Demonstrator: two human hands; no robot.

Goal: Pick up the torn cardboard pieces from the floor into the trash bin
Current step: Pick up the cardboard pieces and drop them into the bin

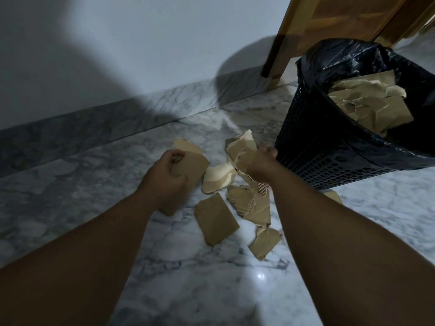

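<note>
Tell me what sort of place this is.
Probably a room in a home, seen at floor level: a grey-veined marble floor meeting a plain white wall, a wooden furniture leg, and a black mesh trash bin with a bag liner.

Grey-veined white marble floor point(211, 290) glints under dim light, plain white wall point(141, 43) behind, wooden furniture leg point(280, 50) upper right.

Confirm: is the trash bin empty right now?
No, several torn cardboard pieces already lie inside the bin.
</note>
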